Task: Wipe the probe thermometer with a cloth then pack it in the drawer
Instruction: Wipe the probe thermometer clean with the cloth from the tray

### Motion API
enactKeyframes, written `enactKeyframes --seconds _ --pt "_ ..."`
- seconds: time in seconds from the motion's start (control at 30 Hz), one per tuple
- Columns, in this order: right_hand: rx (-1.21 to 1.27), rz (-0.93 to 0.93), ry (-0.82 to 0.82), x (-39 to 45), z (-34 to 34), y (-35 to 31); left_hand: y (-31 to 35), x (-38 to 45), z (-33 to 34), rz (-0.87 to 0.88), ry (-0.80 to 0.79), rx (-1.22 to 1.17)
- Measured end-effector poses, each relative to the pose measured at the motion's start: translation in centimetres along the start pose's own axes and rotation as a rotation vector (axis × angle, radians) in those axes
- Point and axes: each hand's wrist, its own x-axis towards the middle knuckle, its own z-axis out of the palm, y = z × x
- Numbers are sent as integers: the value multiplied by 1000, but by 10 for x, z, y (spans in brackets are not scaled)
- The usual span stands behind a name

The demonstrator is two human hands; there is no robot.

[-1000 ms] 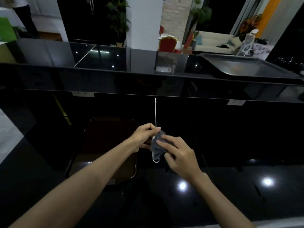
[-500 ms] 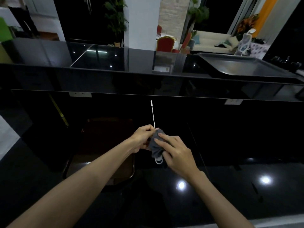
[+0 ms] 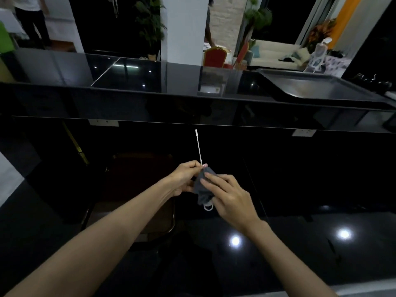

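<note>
Our left hand (image 3: 186,176) pinches the probe thermometer (image 3: 198,147) near its base, probe pointing up and away. Our right hand (image 3: 228,198) grips the grey cloth (image 3: 202,188) wrapped round its lower end, both forearms extended above the glossy black tabletop (image 3: 300,243).

**Legible text: none**

No readable text, label, brand, number or sign observed. Pale plates (image 3: 103,123) under the table (image 3: 214,264) edge appear blank at this resolution. Thermometer (image 3: 198,146) markings, if any, too small to resolve.
</note>
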Motion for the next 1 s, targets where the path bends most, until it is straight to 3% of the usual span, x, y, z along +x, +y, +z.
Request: enactKeyframes --seconds 0.2,0.4,0.5,0.67,0.87,1.0 --pt "62 -1 -104 -21 17 -3 4 -1 -5 -19 -27 -24" --pt "115 -235 -33 -39 -2 1 12 -2 -10 -64 -1 -76" --pt "94 -114 24 -14 -6 7 14 -2 -3 -56 -22 -40" --pt "48 25 -61 1 13 5 10 0 6 -8 4 33" --pt "129 -62 -111 -41 10 -3 6 -3 -5 -60 -26 -47" --pt "140 -127 -31 -39 -5 1 8 -4 -5 -57 30 14"
